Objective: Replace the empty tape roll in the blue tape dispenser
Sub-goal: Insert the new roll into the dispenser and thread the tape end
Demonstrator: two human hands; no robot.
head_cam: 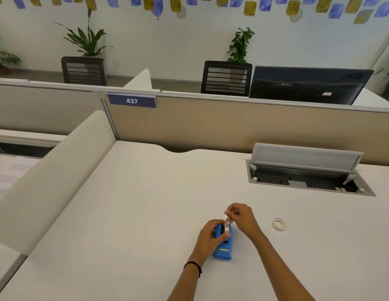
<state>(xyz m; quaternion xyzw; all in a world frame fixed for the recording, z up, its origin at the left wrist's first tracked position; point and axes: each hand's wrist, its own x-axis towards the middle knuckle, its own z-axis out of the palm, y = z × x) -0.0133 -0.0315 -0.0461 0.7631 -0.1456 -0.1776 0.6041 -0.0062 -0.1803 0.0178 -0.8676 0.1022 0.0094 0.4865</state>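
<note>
The blue tape dispenser [223, 250] stands on the white desk [134, 213] with its metal cutter toward me. A clear tape roll [227, 228] sits in its cradle. My left hand [209, 235] grips the dispenser's body from the left, thumb across the top. My right hand [240, 216] is just above and behind the roll, fingers pinched on the loose end of the tape, which runs up from the roll. A bare white tape core [279, 224] lies flat on the desk to the right, apart from both hands.
An open cable hatch [306, 181] with a raised lid is set into the desk at the back right. A beige partition [232, 124] with a "437" tag closes the far edge. A low curved divider [56, 174] borders the left side.
</note>
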